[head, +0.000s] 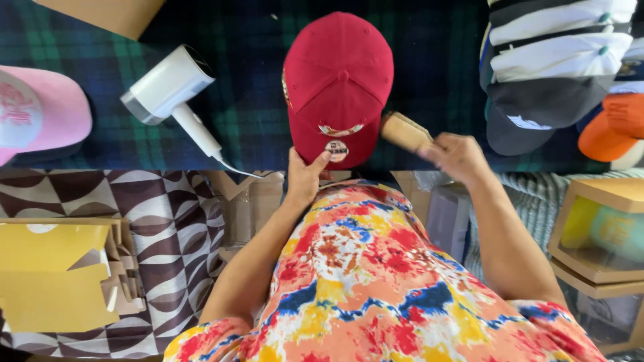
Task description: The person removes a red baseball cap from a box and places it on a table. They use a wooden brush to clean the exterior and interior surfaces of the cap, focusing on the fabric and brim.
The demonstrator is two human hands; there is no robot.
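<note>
Floral-shirted person's left hand pinches the brim of the red cap lying mid-tabletop, while the right hand, just beside the cap's brim, grips a wooden brush; brushing appears underway, requiring a steadied cap.

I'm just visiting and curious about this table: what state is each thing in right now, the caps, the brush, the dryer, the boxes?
Red cap: flat on the plaid cloth, brim held by the left hand.
Wooden brush: gripped in the right hand, beside the brim.
White hair dryer: lying on its side, untouched.
Pink cap: resting alone at the table's edge.
Stacked caps: nested in a pile.
Yellow box: flaps open.
</note>
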